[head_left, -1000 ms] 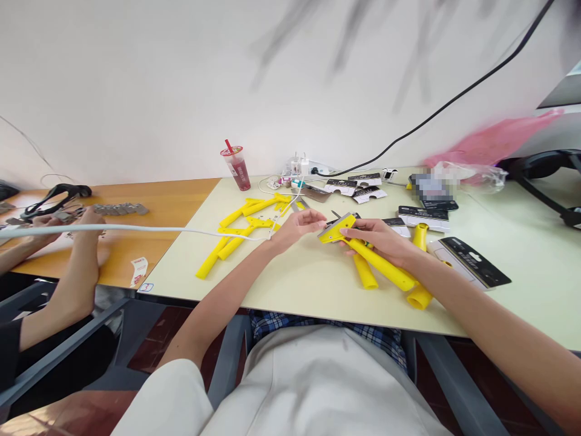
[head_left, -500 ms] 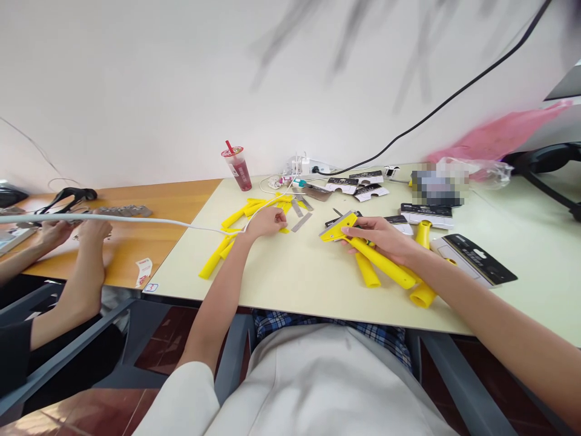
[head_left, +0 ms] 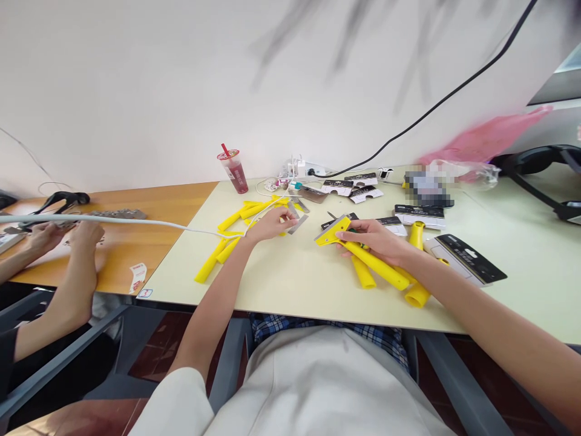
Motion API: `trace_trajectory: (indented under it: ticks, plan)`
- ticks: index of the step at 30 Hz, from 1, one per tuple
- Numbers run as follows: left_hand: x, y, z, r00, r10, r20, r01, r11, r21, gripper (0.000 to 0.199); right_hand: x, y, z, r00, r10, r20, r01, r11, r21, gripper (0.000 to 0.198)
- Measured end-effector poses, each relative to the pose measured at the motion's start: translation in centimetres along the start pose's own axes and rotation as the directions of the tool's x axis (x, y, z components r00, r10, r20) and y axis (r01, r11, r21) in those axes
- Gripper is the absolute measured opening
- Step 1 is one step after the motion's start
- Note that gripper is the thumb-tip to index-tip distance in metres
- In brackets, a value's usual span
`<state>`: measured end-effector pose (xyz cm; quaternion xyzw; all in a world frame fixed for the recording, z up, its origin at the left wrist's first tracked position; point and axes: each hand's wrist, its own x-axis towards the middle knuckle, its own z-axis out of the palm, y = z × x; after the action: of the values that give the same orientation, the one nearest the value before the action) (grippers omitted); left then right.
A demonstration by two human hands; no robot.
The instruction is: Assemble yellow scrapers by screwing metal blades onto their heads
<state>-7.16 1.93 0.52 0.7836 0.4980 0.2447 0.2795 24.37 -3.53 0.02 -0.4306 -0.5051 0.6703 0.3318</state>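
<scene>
My right hand [head_left: 374, 239] is closed around a yellow scraper [head_left: 372, 260], its wide head with a metal edge pointing left. Over the table my left hand [head_left: 272, 224] reaches to a flat grey metal blade [head_left: 298, 224]; its fingertips are at the blade's left edge, slightly apart. Another grey blade [head_left: 295, 209] lies just behind. Several yellow plastic handles [head_left: 209, 261] are spread around my left hand and partly hidden by it. Below my right hand and forearm lie more yellow handles, one a short tube [head_left: 364, 274], another a thick open-ended one [head_left: 416, 295].
Black-and-white cardboard cards [head_left: 469, 259] lie at right and back. A cup with a red drink [head_left: 234, 172] stands near the wall beside a power strip [head_left: 297, 168]. A white cable [head_left: 181, 226] crosses by my left wrist. A co-worker's hands [head_left: 86, 233] are at the left table.
My left hand has moved right, bringing its fingertips to the grey blade. My right hand keeps hold of the scraper. The whole view has shifted slightly.
</scene>
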Motion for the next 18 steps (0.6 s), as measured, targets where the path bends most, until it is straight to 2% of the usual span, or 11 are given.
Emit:
trace_trajectory:
  ticks: [2, 6, 11, 18]
  plan:
    - [-0.1, 1.6, 1.4, 0.992, 0.116, -0.047, -0.123, 0.975, -0.185, 0.036, 0.1, 0.2, -0.1, 1.0, -0.007, 0.015, 0.007, 1.0, -0.005, 0.031]
    - [-0.4, 4.2, 5.2, 0.969, 0.21, -0.128, -0.244, 0.882, -0.403, 0.035, 0.1, 0.4, 0.2, 0.999, -0.031, 0.029, 0.032, 0.999, -0.011, 0.03]
    - [-0.8, 5.4, 8.4, 0.952, 0.242, -0.186, -0.296, 0.879, -0.373, 0.028, -0.1, 0.4, 0.6, 0.999, -0.035, 0.037, 0.036, 0.999, -0.015, 0.031]
    - [-0.9, 5.6, 8.7, 0.941, 0.203, -0.27, -0.294, 0.886, -0.359, 0.026, -0.2, 0.4, 0.9, 0.999, -0.011, 0.034, 0.012, 1.0, -0.029, 0.034]
